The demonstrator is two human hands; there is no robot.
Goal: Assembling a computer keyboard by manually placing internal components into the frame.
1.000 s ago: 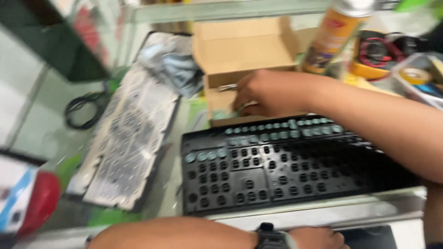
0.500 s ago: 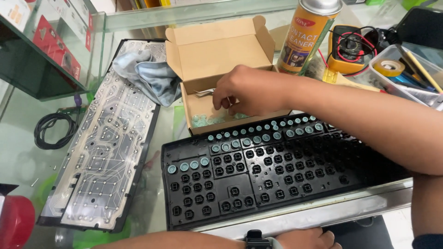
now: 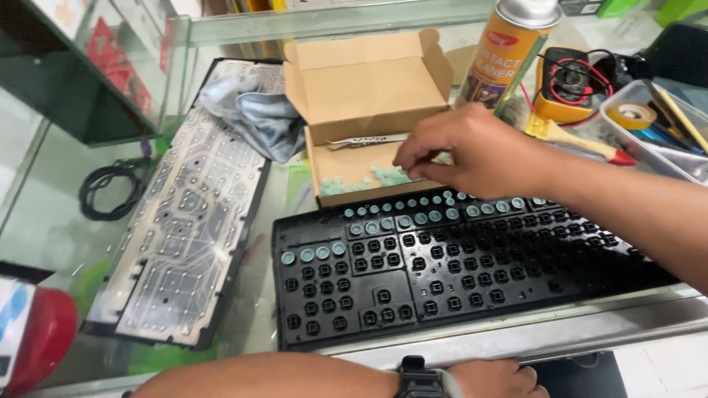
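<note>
A person's right hand reaches over the front edge of a small cardboard box on a glass counter, fingertips pinched close together just above a scatter of pale green rubber domes on the box floor. Whether a dome is already caught between the fingers cannot be told from here; the fingertips hide it. Metal tweezers lie unused across the box, just behind the hand.

Directly in front of the box sits the black keyboard frame, face down, its grid of key sockets showing. The top rows and a few sockets at the left end already carry domes; most of the rest stand bare, so the seating work looks to be in its early stretch, with the hand at the picking-up stage. The next move would seem to call for a light pinch on one dome and a short carry toward the person to a bare socket, set down squarely.

The left hand, with a dark wristwatch, rests at the counter's near edge below the frame; its fingers are curled, holding nothing that shows.

To the left lies the keyboard's clear circuit sheet in its tray, a blue-grey cloth on its far end. A spray can stands behind the box.
</note>
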